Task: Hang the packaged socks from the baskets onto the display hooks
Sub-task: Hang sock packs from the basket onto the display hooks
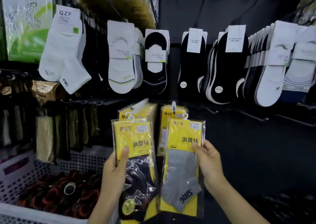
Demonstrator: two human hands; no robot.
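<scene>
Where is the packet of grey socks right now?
Head view, lower centre: the right hand holds the grey sock packet, beside the dark sock packet in the left hand, in front of the hanging yellow packets.

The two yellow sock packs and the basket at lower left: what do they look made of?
Dark-sock pack in the left hand and grey-sock pack in the right hand: clear glossy plastic film over yellow card, judging by the wrinkled glare. The small white hangers on top look like plastic. Basket: pale rigid plastic, likely, with a moulded grid of holes.
</scene>
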